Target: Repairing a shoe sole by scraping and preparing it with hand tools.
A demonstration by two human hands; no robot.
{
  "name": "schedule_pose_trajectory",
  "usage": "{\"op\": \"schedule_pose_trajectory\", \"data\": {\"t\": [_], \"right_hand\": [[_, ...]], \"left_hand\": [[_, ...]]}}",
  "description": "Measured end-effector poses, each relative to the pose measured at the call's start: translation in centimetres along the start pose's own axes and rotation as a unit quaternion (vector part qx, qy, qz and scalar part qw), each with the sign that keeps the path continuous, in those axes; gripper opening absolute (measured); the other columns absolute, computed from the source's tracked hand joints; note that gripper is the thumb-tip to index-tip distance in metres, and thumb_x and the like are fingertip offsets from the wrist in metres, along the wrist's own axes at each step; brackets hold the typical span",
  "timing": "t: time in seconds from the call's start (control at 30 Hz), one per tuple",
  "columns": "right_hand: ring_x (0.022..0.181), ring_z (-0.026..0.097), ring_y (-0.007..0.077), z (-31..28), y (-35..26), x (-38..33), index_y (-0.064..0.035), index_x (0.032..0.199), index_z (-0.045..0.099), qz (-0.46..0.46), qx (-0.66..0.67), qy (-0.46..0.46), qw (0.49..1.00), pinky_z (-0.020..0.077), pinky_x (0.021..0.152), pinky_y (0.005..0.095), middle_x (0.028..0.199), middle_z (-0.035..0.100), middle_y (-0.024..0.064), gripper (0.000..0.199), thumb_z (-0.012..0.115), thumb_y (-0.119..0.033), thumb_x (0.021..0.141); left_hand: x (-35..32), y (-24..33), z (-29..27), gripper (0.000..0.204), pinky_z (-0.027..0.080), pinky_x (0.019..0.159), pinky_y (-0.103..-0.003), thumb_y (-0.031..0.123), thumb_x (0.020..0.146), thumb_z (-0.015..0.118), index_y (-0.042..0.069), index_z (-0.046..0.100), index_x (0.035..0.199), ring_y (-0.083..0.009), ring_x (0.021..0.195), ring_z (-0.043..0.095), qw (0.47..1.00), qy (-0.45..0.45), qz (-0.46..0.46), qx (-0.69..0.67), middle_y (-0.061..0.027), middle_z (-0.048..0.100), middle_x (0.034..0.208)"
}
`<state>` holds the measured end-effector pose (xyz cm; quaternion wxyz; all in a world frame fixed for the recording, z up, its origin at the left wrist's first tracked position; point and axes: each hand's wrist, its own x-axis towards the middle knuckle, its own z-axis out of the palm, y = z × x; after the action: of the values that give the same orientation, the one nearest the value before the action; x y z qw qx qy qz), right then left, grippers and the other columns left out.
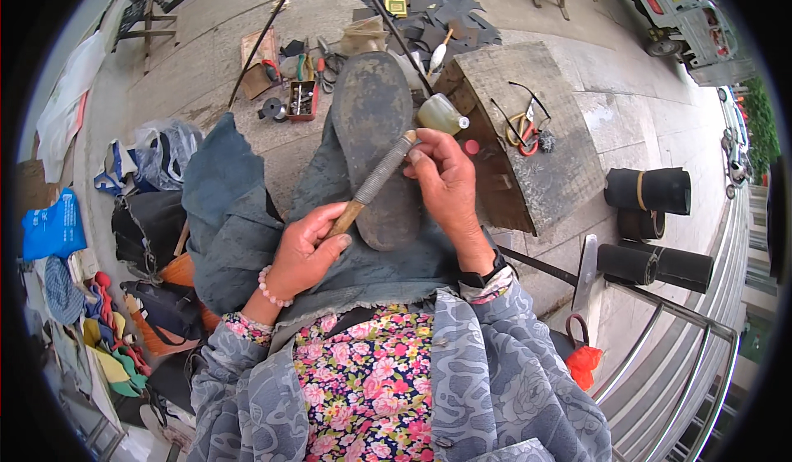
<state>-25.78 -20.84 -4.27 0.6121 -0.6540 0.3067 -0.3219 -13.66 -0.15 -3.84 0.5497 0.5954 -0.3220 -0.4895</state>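
grey rasp (375, 180) | left hand (304, 252) grips handle | right hand (445, 183) pinches tip | over shoe sole (379, 132)

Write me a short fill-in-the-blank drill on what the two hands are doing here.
1. The left hand holds the rasp by its ____ handle.
2. The right hand steadies the rasp's ____ end.
3. The rasp lies across a shoe ____ on the lap.

Missing words: wooden; far; sole
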Motion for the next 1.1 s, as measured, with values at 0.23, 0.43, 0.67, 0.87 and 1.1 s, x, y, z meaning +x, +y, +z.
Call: {"op": "schedule_pose_trajectory", "data": {"t": [0.23, 0.43, 0.67, 0.87, 1.1], "right_hand": [[0.07, 0.062, 0.0098, 0.22, -0.04, -0.05, 0.0044, 0.111, 0.057, -0.011, -0.027, -0.01, 1.0, 0.0535, 0.063, 0.0248, 0.083, 0.064, 0.0076, 0.025, 0.058, 0.0, 0.087], [0.073, 0.063, 0.0106, 0.36, -0.26, 0.08, 0.0043, 0.111, 0.056, -0.014, -0.024, -0.003, 1.0, 0.0553, 0.065, 0.0259, 0.084, 0.064, 0.0083, 0.025, 0.058, 0.001, 0.086], [0.073, 0.063, 0.0105, 0.3, -0.68, 0.03, 0.0039, 0.111, 0.058, -0.009, -0.06, -0.011, 0.998, 0.0554, 0.065, 0.0259, 0.084, 0.065, 0.0084, 0.024, 0.057, 0.001, 0.087], [0.075, 0.063, 0.0101, 0.14, -0.59, -0.01, 0.0052, 0.113, 0.057, -0.02, -0.096, -0.023, 0.995, 0.0551, 0.066, 0.0238, 0.088, 0.066, 0.0083, 0.025, 0.057, -0.001, 0.089], [0.068, 0.063, 0.0106, 0.27, -0.71, 0.01, 0.0036, 0.111, 0.058, -0.029, -0.075, -0.009, 0.997, 0.0538, 0.063, 0.0256, 0.082, 0.065, 0.0083, 0.025, 0.06, -0.002, 0.086]], "left_hand": [[0.01, 0.47, 0.23, 0.046, 0.042, 0.06, -0.019, -0.001, 0.091, 0.055, -0.001, 0.043, 0.135, -0.0023, 0.068, 0.05, 1.0, 0.001, 0.016, 0.005, -0.001, 0.06, 0.09], [-0.08, 0.15, -0.15, 0.047, 0.041, 0.06, -0.019, -0.001, 0.09, 0.055, -0.001, 0.043, 0.135, -0.0023, 0.068, 0.049, 1.0, -0.004, 0.003, 0.011, -0.0011, 0.06, 0.089], [0.04, 0.13, 0.16, 0.045, 0.039, 0.06, -0.018, -0.001, 0.09, 0.056, 0.0, 0.046, 0.133, 0.0001, 0.068, 0.046, 1.0, 0.007, 0.005, 0.003, 0.0008, 0.062, 0.083], [0.05, -0.12, -0.15, 0.044, 0.04, 0.06, -0.019, 0.0, 0.09, 0.057, 0.0, 0.046, 0.133, -0.0007, 0.068, 0.048, 1.0, 0.005, -0.001, -0.004, 0.0001, 0.063, 0.084], [0.1, -0.07, -0.22, 0.044, 0.04, 0.059, -0.019, 0.0, 0.091, 0.056, 0.0, 0.046, 0.133, -0.0012, 0.067, 0.047, 1.0, -0.004, 0.002, -0.017, 0.0011, 0.061, 0.082]]}}
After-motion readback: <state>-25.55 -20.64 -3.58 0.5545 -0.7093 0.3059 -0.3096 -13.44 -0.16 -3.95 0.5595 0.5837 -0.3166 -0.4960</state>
